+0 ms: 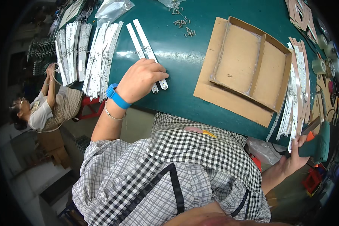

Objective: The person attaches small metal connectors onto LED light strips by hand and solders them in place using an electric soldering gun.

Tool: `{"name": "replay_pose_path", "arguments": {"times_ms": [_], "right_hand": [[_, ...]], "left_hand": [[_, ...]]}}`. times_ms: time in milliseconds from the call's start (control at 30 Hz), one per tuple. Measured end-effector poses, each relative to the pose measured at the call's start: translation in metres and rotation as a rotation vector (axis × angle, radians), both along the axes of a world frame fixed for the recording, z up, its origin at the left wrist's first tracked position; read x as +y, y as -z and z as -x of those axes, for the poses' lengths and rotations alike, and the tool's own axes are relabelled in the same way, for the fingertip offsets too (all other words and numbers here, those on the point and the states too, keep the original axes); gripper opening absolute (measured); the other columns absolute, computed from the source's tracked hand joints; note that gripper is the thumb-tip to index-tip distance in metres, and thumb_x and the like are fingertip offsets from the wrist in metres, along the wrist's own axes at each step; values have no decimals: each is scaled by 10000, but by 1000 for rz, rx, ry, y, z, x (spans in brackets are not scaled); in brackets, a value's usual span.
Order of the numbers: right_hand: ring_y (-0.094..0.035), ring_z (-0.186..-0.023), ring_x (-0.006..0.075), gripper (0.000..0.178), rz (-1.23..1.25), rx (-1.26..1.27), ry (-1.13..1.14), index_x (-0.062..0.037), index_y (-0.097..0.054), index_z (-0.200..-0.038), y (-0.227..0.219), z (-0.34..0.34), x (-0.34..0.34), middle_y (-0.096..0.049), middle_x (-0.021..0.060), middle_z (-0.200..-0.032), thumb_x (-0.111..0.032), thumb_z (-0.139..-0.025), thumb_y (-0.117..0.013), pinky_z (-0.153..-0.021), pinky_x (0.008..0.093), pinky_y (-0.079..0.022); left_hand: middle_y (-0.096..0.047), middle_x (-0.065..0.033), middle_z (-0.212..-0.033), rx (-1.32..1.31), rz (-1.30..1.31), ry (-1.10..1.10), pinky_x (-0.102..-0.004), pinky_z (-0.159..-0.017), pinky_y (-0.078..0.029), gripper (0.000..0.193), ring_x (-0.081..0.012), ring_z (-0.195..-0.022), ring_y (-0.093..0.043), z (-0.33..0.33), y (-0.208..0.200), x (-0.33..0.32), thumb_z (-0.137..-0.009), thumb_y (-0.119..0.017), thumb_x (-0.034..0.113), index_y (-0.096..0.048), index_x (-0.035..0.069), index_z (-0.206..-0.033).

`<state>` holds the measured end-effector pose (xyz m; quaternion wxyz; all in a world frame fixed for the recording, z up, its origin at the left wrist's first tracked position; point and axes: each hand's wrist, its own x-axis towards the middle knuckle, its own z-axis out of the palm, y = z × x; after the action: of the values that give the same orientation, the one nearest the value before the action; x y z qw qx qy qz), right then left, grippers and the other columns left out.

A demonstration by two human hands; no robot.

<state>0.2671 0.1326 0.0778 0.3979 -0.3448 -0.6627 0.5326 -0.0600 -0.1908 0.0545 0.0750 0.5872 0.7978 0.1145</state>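
Note:
Two narrow white LED strips (pixel 142 34) lie side by side on the green table. My left hand (pixel 142 78), with a blue wristband, is over their near halves, its fingers curled down and closed on them. The near ends show below the fingers; the grip's underside is hidden. At the right table edge, my right hand (pixel 295 160) is closed around a dark green glue gun (pixel 321 143) with an orange part near the fingers. Between my hands sits a brown cardboard tray (pixel 221 86) with a divider and raised walls.
Bundles of white strips (pixel 102 56) lie at the left, and more strips (pixel 293 98) at the right. Small metal parts (pixel 180 23) are scattered at the back near a plastic bag (pixel 111 10). Tape rolls (pixel 319 66) stand far right. A person (pixel 51 101) sits at the left.

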Motion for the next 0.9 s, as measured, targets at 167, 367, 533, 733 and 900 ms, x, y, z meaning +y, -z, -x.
{"name": "replay_pose_path", "arguments": {"times_ms": [167, 367, 533, 733, 900], "right_hand": [[-392, -680, 92, 649, 176, 152, -43, 37, -337, -1339, 7, -17, 9, -389, 24, -804, 82, -740, -583, -636, 197, -358], [-382, -560, 69, 685, 486, 598, -125, 35, -256, -1368, 8, -41, 26, -409, 19, -857, 69, -752, -555, -481, 161, -342], [-395, -528, 86, 718, 190, 447, -148, 72, -241, -1356, -10, -20, 2, -398, 45, -822, -29, -723, -563, -420, 223, -357], [-437, -630, 112, 752, 270, 325, -134, -12, -343, -1338, 10, 36, -52, -404, 23, -744, 69, -654, -646, -569, 237, -388], [-529, -671, 122, 691, 330, 80, -251, 10, -330, -1330, 23, 43, -73, -462, 37, -776, 154, -719, -618, -617, 239, -465]], "left_hand": [[-666, -82, -957, -83, 19, 5, -374, -785, -466, 310, -270, -866, -591, 2, -4, -5, -648, -646, -45, -684, 31, -946], [-660, -86, -890, -69, 14, -39, -375, -763, -474, 274, -272, -840, -595, 1, -20, 25, -677, -659, -43, -676, 33, -939], [-646, -59, -779, -76, -337, -10, -333, -642, -482, 190, -228, -738, -573, -12, -17, 89, -694, -713, 9, -684, 59, -875], [-621, -7, -775, -137, -126, 29, -379, -823, -333, 168, -205, -862, -519, -27, 2, 148, -672, -768, 173, -695, 105, -807], [-632, -10, -789, -77, -70, 67, -393, -828, -318, 144, -209, -866, -531, -31, 17, 162, -682, -756, 155, -684, 102, -796]]}}
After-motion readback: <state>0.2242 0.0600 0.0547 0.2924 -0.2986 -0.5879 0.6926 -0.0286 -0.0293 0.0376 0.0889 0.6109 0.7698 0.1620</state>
